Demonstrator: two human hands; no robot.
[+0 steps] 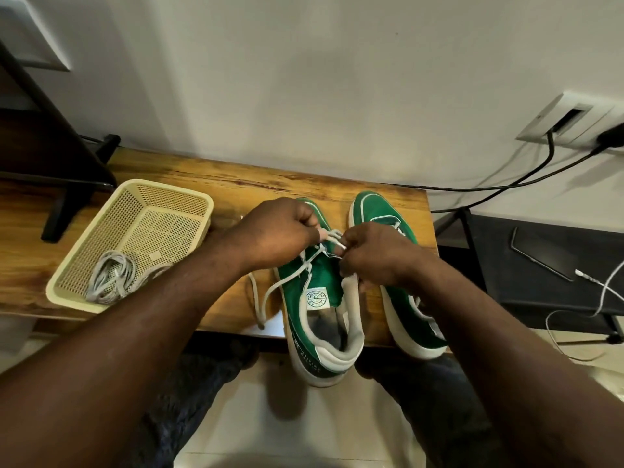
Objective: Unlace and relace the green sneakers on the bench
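Here, two green sneakers [381, 211] sit side by side on the wooden bench [236, 177]. Your left hand [280, 231] and right hand [374, 255] both pinch the white lace [331, 235] over the left sneaker [314, 288]. One cream basket [67, 295] holds one coiled white cord [111, 282]; a white wall [304, 79] stands behind.

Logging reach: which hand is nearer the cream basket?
Left. The left hand pinches the lace just right of the basket; the right hand pinches it farther right.
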